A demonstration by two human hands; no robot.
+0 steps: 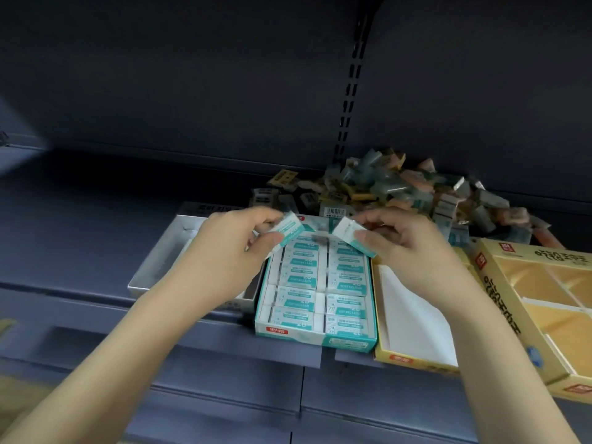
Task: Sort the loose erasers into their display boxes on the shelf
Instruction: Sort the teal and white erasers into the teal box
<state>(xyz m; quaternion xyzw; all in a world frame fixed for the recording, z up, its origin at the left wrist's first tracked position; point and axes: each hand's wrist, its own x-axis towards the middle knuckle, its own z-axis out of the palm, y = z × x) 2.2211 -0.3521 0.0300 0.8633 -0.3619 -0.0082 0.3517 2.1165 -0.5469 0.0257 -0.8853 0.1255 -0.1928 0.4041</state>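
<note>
Pinching one teal-and-white eraser [286, 232] each, the left hand [224, 251] and right hand [407, 248] hold them just above the teal display box [315, 341] at frame centre. These wrapped blocks look light, stiff and slick-sleeved, best gripped across the short edges. The loose pile [400, 190] lies behind; a grey box [153, 267] and yellow boxes [413, 357] flank closely.

Teal display box [315, 339] nearly full; loose erasers [400, 187] heaped behind.

Single head-worn view, forward and down, close over the shelf [96, 193].
</note>
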